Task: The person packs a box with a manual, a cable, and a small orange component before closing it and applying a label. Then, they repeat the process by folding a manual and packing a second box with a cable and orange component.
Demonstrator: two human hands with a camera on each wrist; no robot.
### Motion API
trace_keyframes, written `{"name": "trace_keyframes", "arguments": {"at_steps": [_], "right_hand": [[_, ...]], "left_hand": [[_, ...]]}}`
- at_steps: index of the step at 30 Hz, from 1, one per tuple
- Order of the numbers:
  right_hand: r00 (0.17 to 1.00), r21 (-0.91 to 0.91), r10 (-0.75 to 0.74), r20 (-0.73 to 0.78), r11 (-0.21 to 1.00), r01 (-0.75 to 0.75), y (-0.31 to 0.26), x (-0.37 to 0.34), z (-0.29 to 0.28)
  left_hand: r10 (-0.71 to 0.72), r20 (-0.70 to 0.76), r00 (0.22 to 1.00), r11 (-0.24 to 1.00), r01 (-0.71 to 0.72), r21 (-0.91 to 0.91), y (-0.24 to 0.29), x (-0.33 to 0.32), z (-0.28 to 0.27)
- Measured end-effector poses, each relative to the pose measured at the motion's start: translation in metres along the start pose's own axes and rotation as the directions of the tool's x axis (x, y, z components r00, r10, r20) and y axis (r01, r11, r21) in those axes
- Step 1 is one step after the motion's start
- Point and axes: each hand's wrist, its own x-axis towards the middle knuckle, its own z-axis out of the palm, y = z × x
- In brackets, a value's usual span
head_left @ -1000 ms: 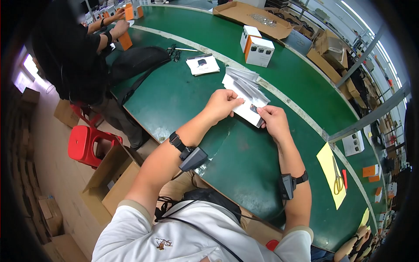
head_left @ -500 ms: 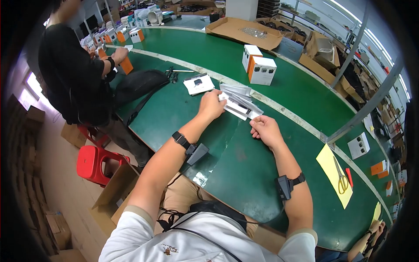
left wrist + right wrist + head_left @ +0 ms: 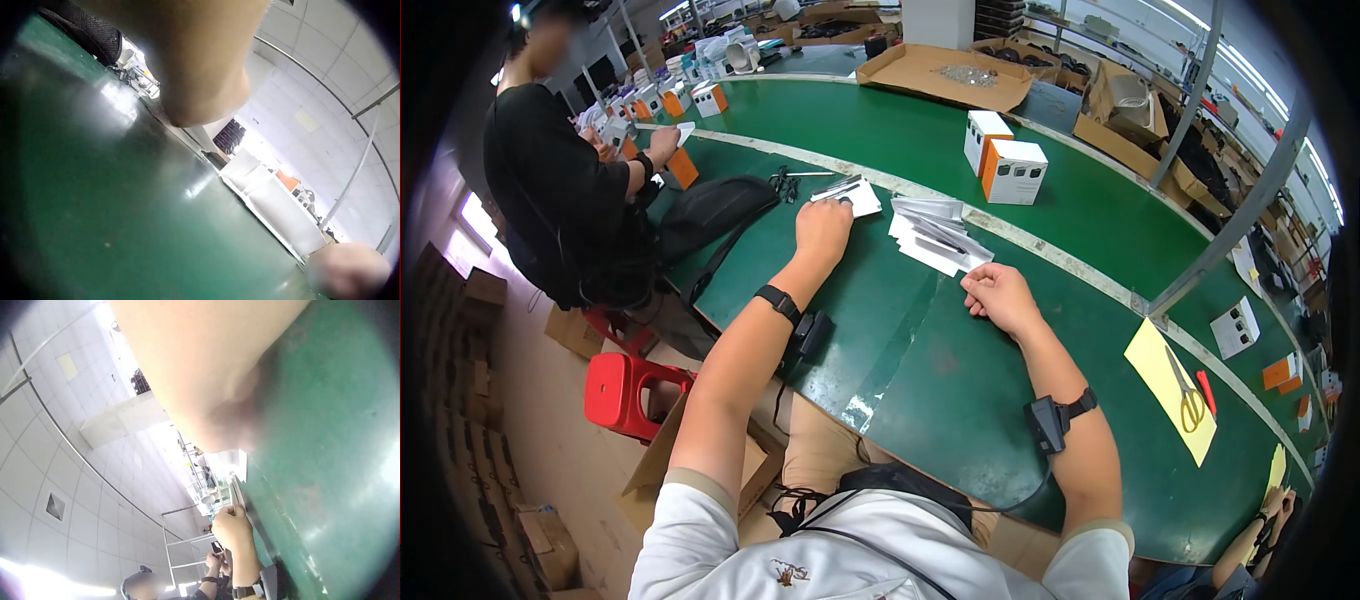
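Note:
My left hand (image 3: 824, 228) reaches over a stack of white printed cards (image 3: 862, 199), palm down. Its fingertips are hidden among the cards, so I cannot tell whether it pinches one. To the right lies a loose, fanned pile of folded white papers (image 3: 940, 238), with a thin dark strip among them. My right hand (image 3: 1003, 298) hovers at the near right corner of that pile, fingers loosely curled and nothing visible between them. In the right wrist view, the left hand (image 3: 234, 530) shows beyond the near wrist, over the white stack.
Two white-and-orange boxes (image 3: 1012, 172) stand behind the papers. Scissors (image 3: 1190, 408) and a red pen-like thing (image 3: 1206, 392) lie at the right by yellow paper (image 3: 1152, 372). A black bag (image 3: 715, 215) lies left, near another person (image 3: 550, 190). A metal post (image 3: 1240, 215) rises at the right.
My left hand has left the white papers and moved left to the printed cards. My right hand has come off the papers and drawn slightly toward me. The head view has tilted up.

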Motion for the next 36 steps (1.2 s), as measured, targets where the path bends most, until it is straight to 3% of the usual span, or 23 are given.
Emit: {"name": "trace_keyframes", "arguments": {"at_steps": [1, 3, 4, 5, 7, 8, 11, 12, 13, 15, 16, 18, 19, 21, 23, 25, 26, 27, 28, 29, 31, 33, 36], "right_hand": [[1.000, 0.002, 0.004, 0.002, 1.000, -0.004, 0.000, 0.000, 0.000], [1.000, 0.017, 0.002, 0.007, 1.000, -0.002, -0.001, 0.000, -0.002], [1.000, 0.032, 0.001, 0.009, 0.999, -0.001, -0.002, -0.001, -0.001], [1.000, 0.036, 0.003, 0.014, 0.999, -0.004, -0.004, -0.001, -0.001], [0.995, 0.009, -0.075, -0.070, 0.997, 0.076, -0.017, -0.007, 0.000], [0.983, 0.074, -0.145, -0.112, 0.985, 0.154, -0.017, -0.005, 0.001], [0.932, 0.266, -0.255, -0.256, 0.909, 0.322, -0.036, -0.011, 0.010], [0.936, 0.257, -0.250, -0.247, 0.915, 0.312, -0.034, -0.011, 0.009], [0.937, 0.179, -0.266, -0.227, 0.934, 0.309, -0.031, -0.011, 0.007], [0.938, 0.088, -0.281, -0.203, 0.949, 0.303, -0.022, -0.006, 0.005], [0.889, -0.019, -0.368, -0.273, 0.926, 0.377, -0.015, -0.003, 0.007], [0.771, -0.248, -0.565, -0.293, 0.824, 0.510, -0.012, -0.004, 0.008], [0.777, -0.254, -0.563, -0.282, 0.825, 0.505, -0.016, -0.006, 0.008], [0.691, -0.593, -0.721, -0.051, 0.579, 0.559, -0.022, -0.011, 0.012], [0.694, -0.650, -0.719, 0.036, 0.510, 0.563, -0.027, -0.015, 0.019], [0.738, -0.612, -0.673, 0.047, 0.565, 0.554, -0.037, -0.025, 0.029], [0.721, -0.557, -0.690, 0.071, 0.572, 0.602, -0.031, -0.020, 0.024], [0.722, -0.559, -0.688, 0.075, 0.571, 0.602, -0.028, -0.015, 0.023], [0.827, -0.306, -0.556, -0.079, 0.803, 0.511, -0.025, -0.012, 0.023], [0.912, -0.006, -0.369, -0.178, 0.927, 0.374, -0.022, -0.008, 0.023], [0.908, 0.041, -0.371, -0.198, 0.922, 0.385, -0.019, -0.005, 0.022], [0.961, -0.075, -0.253, -0.113, 0.967, 0.245, -0.019, -0.006, 0.018], [0.970, -0.017, -0.217, -0.112, 0.976, 0.217, -0.024, -0.008, 0.018]], "left_hand": [[-0.002, 0.003, 1.000, 1.000, 0.002, 0.002, -0.002, 0.000, -0.003], [-0.193, 0.189, 0.963, 0.971, 0.215, -0.104, -0.009, 0.006, -0.013], [-0.172, 0.082, 0.982, 0.972, 0.183, -0.146, -0.016, 0.006, -0.021], [-0.172, 0.088, 0.981, 0.973, 0.183, -0.142, -0.015, 0.004, -0.027], [-0.401, -0.103, 0.910, 0.761, 0.268, -0.590, 0.003, 0.010, -0.072], [-0.409, -0.005, 0.913, 0.605, 0.267, -0.750, 0.009, 0.010, -0.074], [-0.220, 0.188, 0.957, 0.382, 0.262, -0.886, 0.053, -0.003, -0.088], [-0.151, 0.256, 0.955, 0.296, 0.291, -0.910, 0.069, -0.007, -0.087], [-0.049, 0.409, 0.911, 0.125, 0.412, -0.903, 0.081, -0.010, -0.092], [0.053, 0.529, 0.847, -0.039, 0.532, -0.846, 0.097, -0.016, -0.096], [0.053, 0.529, 0.847, -0.051, 0.531, -0.846, 0.101, -0.021, -0.087], [0.170, 0.578, 0.798, -0.415, 0.590, -0.692, 0.108, -0.030, -0.074], [0.166, 0.582, 0.796, -0.427, 0.590, -0.685, 0.108, -0.030, -0.074], [0.175, 0.574, 0.800, -0.586, 0.553, -0.592, 0.106, -0.033, -0.077], [0.146, 0.592, 0.793, -0.592, 0.549, -0.590, 0.103, -0.035, -0.063], [0.047, 0.604, 0.796, -0.423, 0.564, -0.709, 0.098, -0.033, -0.062], [0.022, 0.594, 0.804, -0.345, 0.564, -0.750, 0.097, -0.033, -0.062], [0.021, 0.596, 0.803, -0.350, 0.564, -0.748, 0.097, -0.033, -0.063], [0.037, 0.579, 0.814, -0.288, 0.564, -0.774, 0.097, -0.033, -0.065], [0.053, 0.562, 0.825, -0.226, 0.558, -0.798, 0.098, -0.033, -0.067], [0.092, 0.551, 0.830, -0.266, 0.554, -0.789, 0.102, -0.035, -0.069], [0.131, 0.536, 0.834, -0.299, 0.548, -0.781, 0.104, -0.034, -0.070], [0.183, 0.538, 0.823, -0.351, 0.566, -0.746, 0.103, -0.034, -0.070]]}}
